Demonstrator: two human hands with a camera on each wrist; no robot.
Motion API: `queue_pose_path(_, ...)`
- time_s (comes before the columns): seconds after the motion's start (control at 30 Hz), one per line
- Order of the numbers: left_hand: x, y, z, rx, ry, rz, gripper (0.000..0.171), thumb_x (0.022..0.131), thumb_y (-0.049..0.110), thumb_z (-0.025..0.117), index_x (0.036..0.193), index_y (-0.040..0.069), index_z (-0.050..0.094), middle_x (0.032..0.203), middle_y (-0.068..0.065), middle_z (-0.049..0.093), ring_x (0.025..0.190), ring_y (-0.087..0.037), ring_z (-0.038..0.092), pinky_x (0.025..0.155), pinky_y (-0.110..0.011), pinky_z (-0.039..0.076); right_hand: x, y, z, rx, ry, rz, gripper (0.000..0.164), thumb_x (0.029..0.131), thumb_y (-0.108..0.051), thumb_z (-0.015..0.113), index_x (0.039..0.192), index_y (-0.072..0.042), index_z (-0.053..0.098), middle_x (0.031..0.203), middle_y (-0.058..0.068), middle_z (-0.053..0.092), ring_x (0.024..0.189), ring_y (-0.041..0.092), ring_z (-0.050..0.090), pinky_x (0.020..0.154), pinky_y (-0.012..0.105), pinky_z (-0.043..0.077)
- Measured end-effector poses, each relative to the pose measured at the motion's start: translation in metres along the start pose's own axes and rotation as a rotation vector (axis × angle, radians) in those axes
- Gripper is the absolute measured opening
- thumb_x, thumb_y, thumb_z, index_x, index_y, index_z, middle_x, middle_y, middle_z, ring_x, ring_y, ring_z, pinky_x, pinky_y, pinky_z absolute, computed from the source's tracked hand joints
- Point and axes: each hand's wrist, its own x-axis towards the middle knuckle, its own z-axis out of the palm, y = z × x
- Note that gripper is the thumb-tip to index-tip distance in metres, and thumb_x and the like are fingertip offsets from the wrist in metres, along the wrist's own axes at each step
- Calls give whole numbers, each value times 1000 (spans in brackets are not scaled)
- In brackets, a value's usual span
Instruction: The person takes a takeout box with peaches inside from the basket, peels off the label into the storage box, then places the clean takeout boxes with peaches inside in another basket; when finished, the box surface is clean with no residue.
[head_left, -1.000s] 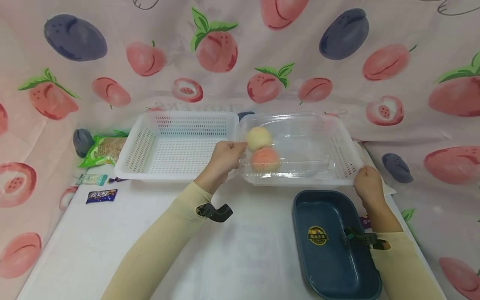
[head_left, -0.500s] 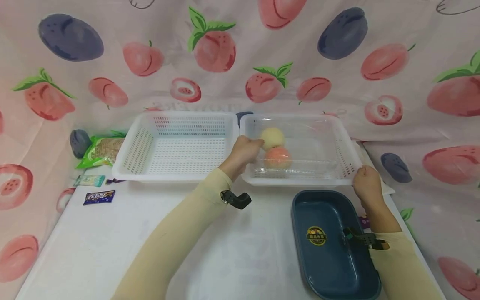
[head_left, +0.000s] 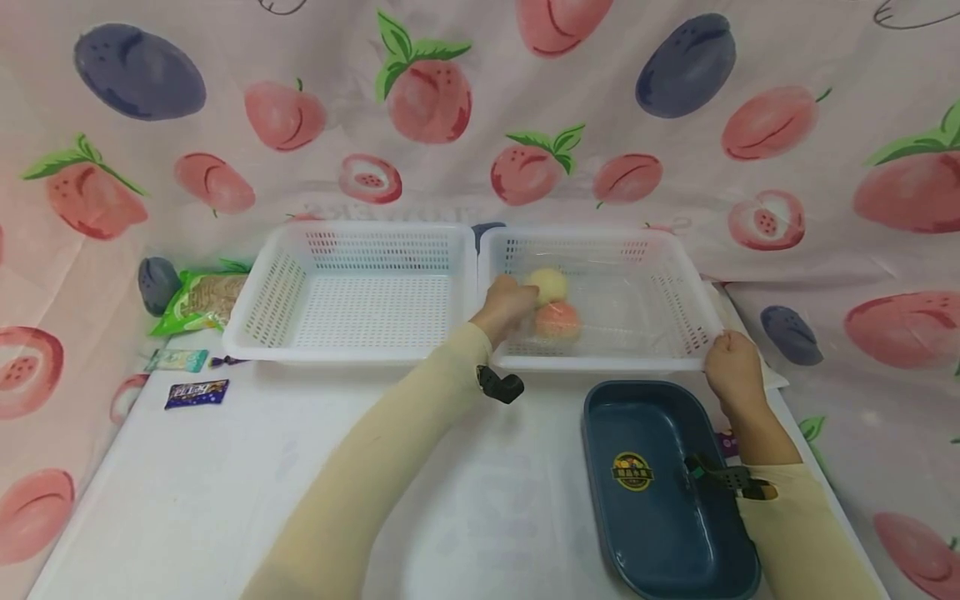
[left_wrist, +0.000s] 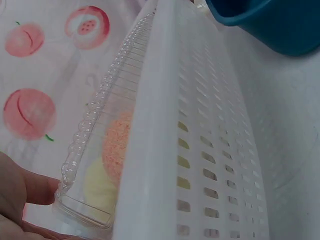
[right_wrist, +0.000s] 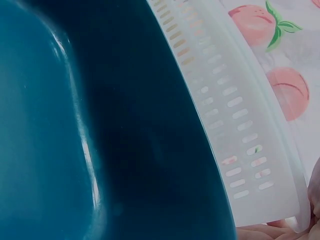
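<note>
My left hand pinches the left end of a clear plastic container, thumb on its beaded rim in the left wrist view. The container sits within the right white slotted basket. In it lie a round pale-yellow item and a round orange-pink speckled item, touching each other. My right hand grips the front right corner of that basket's rim. In the right wrist view, only part of this hand shows, low at the edge.
A second white basket adjoins on the left. A dark blue tray stands in front of the right basket, under my right forearm. At the left lie a green packet, a teal wrapper and a dark purple wrapper.
My left hand has moved right with the container, which has shifted right and sunk lower into the right basket. The two round items moved with it. My right hand stays on the rim.
</note>
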Motion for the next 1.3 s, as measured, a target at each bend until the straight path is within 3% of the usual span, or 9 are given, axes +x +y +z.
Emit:
queue_pose_path(0.13, 2, 0, 2, 29, 4, -21, 37, 106, 16, 54, 135, -6, 53, 103, -11, 55, 66, -16, 45, 58, -26, 42, -1, -2, 1, -7, 3, -4, 59, 112, -21, 14, 148, 19, 38, 150, 39, 46, 130, 47, 51, 90, 48, 51)
queue_pose_path(0.3, 1, -2, 0, 130, -37, 1, 45, 103, 13, 54, 143, -7, 48, 131, -19, 58, 107, -28, 52, 101, -41, 52, -2, -4, 0, -5, 0, -17, 59, 111, -20, 14, 147, 20, 39, 150, 40, 46, 130, 47, 49, 88, 45, 49)
queue_pose_path(0.47, 1, -2, 3, 200, 0, 27, 37, 100, 8, 55, 135, -6, 54, 119, -16, 59, 103, -27, 51, 94, -37, 50, -2, -5, 0, 7, -10, -22, 59, 112, -20, 14, 147, 20, 37, 151, 40, 44, 132, 47, 48, 98, 56, 48)
queue_pose_path(0.53, 1, -2, 4, 222, 13, 29, 35, 101, 8, 55, 133, -6, 55, 115, -14, 58, 100, -26, 50, 88, -36, 48, -3, -6, 0, 5, -12, -24, 59, 112, -20, 14, 147, 20, 38, 150, 40, 45, 131, 47, 48, 94, 51, 48)
queue_pose_path(0.73, 0, -3, 3, 231, 8, 26, 35, 103, 10, 54, 134, -5, 54, 120, -16, 60, 102, -27, 51, 99, -40, 51, -4, -7, 1, -8, -10, -24, 59, 112, -21, 14, 146, 20, 38, 149, 39, 46, 126, 44, 49, 79, 34, 44)
queue_pose_path(0.93, -6, -7, 1, 235, -12, 26, 41, 108, 21, 50, 140, -5, 51, 126, -18, 60, 107, -29, 53, 106, -44, 51, -3, -7, 3, -6, -17, -19, 58, 112, -20, 14, 148, 19, 37, 149, 39, 46, 126, 44, 49, 80, 35, 44)
queue_pose_path(1.13, -25, -8, -7, 289, -55, 101, 55, 109, 31, 50, 148, -7, 45, 143, -21, 58, 125, -33, 58, 111, -47, 50, -2, -3, -4, 0, -52, -18, 60, 111, -21, 15, 151, 18, 35, 146, 38, 44, 117, 40, 49, 76, 31, 44)
queue_pose_path(1.2, -36, -6, -15, 299, -65, 130, 60, 109, 35, 49, 152, -7, 43, 150, -21, 54, 133, -33, 56, 115, -48, 49, -4, -2, -8, 22, -57, -2, 60, 111, -24, 16, 156, 14, 30, 152, 38, 41, 124, 42, 48, 84, 36, 49)
queue_pose_path(1.3, -55, -4, -37, 305, -45, 214, 62, 110, 38, 47, 155, -6, 41, 157, -22, 50, 143, -35, 51, 119, -49, 46, -9, -7, -17, 36, -27, -13, 61, 112, -28, 20, 159, 11, 25, 159, 38, 34, 138, 51, 42, 108, 57, 47)
